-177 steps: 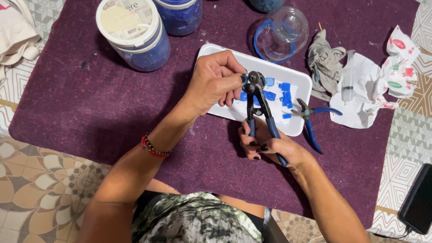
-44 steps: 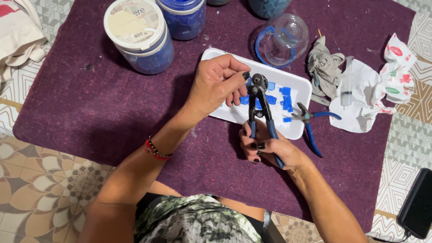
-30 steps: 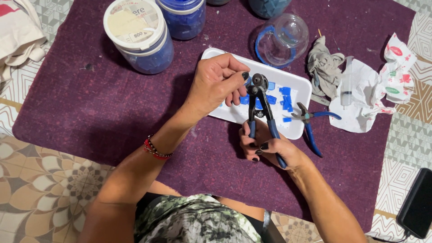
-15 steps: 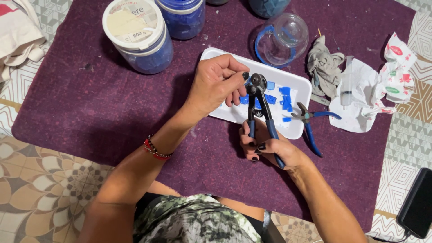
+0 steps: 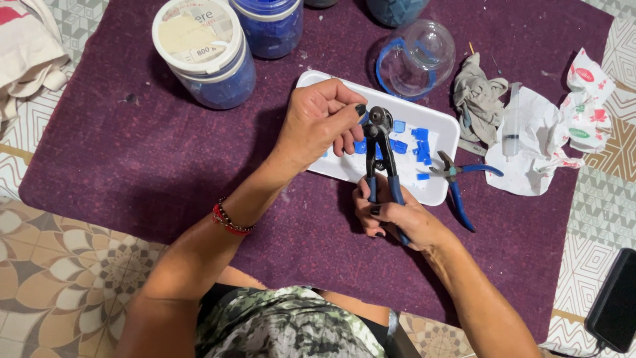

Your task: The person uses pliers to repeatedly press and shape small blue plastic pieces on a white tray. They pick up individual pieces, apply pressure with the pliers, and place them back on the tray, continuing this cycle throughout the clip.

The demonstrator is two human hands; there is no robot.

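Holding steady: nippers stay over tray.

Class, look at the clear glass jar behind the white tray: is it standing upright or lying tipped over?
Tipped. The jar lies on its side on the purple mat, blue-rimmed mouth facing sideways.

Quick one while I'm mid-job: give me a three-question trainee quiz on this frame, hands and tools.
1. True or false: the right hand grips the blue handles of the nippers.
2. Where do the blue tile pieces lie? A) in the white tray B) on the purple mat C) in the glass jar
3. Fill in: the second pair of blue-handled pliers rests at the tray's ____ edge, untouched.

Key
1. True; the left hand pinches something small at the nippers' head.
2. A
3. right
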